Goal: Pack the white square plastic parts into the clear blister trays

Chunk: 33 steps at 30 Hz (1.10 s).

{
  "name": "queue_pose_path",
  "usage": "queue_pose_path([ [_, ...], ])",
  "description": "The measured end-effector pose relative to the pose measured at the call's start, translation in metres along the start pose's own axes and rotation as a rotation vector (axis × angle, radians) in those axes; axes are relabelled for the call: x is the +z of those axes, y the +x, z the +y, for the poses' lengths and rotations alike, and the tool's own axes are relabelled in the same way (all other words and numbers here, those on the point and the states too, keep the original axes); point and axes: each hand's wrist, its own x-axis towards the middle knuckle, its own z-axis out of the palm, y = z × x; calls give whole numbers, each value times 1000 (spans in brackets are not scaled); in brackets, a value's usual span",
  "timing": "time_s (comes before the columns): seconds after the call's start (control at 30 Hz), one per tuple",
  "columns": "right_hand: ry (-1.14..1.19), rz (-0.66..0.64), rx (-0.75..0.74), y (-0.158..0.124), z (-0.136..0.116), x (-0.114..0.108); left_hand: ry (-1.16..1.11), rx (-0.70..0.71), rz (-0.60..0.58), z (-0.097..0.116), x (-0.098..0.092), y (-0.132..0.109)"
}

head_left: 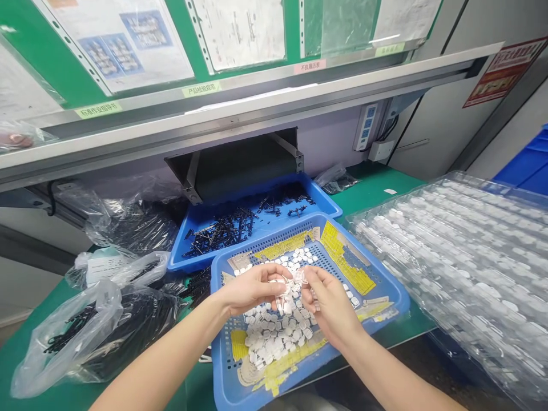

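Fingers (274, 275) of the left hand (248, 290) and right hand (329, 305) were pinched narrow on small clear plastic pieces (291, 282), held just above white square pieces (269, 331) in a blue perforated tray (385, 291) on a green bench (377, 188), beside a blue tray of black parts (325, 197) and stacked clear blister trays (471, 257).

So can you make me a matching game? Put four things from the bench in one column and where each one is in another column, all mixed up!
Things:
1. small white pieces
2. black plastic parts
3. clear moulded trays
4. clear plastic bag

Places:
A. piled at the right of the green bench
B. crumpled at the left of the bench
C. in the lighter blue tray with holes
D. in the darker blue tray

Right pairs: 1-C, 2-D, 3-A, 4-B
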Motion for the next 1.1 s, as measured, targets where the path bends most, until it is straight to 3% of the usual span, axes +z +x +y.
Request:
queue_pose_path([
  [0.13,325,83,155,0,-7,-1,-67,18,26,-6,-4,-1],
  [0.23,392,76,253,0,-12,1,-145,69,73,-8,-3,0],
  [0.4,171,28,264,-4,-13,5,-209,136,137,-6,2,6],
  [0.53,-71,-94,186,-7,-9,8,-194,159,159,-3,7,9],
  [0.63,-167,-89,129,-8,-8,10,-144,166,169,-2,11,9],
  [0.87,-262,-83,63,-10,-7,12,32,105,225,-4,19,8],
  [1.1,-122,-104,81,-7,-4,6,-96,119,189,-8,18,9],
])
